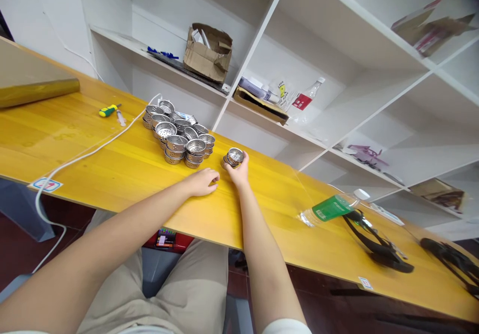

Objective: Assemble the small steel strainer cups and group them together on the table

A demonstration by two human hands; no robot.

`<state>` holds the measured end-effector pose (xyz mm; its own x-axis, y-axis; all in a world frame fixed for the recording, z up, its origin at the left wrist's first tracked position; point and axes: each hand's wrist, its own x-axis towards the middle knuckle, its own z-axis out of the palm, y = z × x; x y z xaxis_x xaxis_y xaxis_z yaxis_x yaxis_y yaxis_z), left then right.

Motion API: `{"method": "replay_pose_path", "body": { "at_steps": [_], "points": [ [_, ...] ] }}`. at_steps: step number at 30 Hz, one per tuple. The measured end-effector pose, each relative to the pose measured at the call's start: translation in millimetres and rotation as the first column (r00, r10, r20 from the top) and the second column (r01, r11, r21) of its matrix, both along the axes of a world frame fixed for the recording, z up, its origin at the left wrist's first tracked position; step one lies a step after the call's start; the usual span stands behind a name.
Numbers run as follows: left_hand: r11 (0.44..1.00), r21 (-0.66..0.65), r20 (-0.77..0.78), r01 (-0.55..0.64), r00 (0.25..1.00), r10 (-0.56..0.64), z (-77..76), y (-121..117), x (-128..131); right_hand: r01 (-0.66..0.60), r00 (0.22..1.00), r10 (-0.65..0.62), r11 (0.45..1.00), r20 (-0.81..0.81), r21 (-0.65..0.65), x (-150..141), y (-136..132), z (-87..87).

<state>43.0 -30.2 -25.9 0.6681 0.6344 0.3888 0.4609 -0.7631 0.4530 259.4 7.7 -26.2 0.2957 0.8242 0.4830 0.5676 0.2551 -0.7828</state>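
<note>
My right hand (238, 173) grips a small perforated metal cup (235, 155), thumb on the near side and fingers on the far right side. Another metal rim shows just beneath and to the left of that cup, partly hidden. Resting on the yellow table, my left hand (204, 181) has its fingers curled in, with nothing seen in them. Beyond it stands a cluster of similar perforated metal cups (176, 143), several of them stacked on one another. The closest stack (193, 160) is a short way beyond my left hand.
A white cable (93, 152) crosses the yellow table (101, 174) at left, near a green-yellow screwdriver (108, 110). A green-labelled bottle (333, 208) and black straps (377, 249) lie at right. White shelves (258, 35) behind hold a torn cardboard box (207, 57).
</note>
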Motion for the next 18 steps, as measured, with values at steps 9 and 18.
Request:
{"method": "replay_pose_path", "body": {
  "at_steps": [9,18],
  "points": [
    [1.0,0.001,-0.007,0.011,1.0,-0.011,0.2,-0.3,0.4,0.056,0.996,-0.059,0.997,0.061,0.051,1.0,1.9,-1.3],
    [1.0,0.014,-0.004,0.011,1.0,-0.011,-1.2,0.9,0.2,0.139,0.956,-0.146,0.989,0.254,0.046,0.1,-6.2,4.1]
  ]
}}
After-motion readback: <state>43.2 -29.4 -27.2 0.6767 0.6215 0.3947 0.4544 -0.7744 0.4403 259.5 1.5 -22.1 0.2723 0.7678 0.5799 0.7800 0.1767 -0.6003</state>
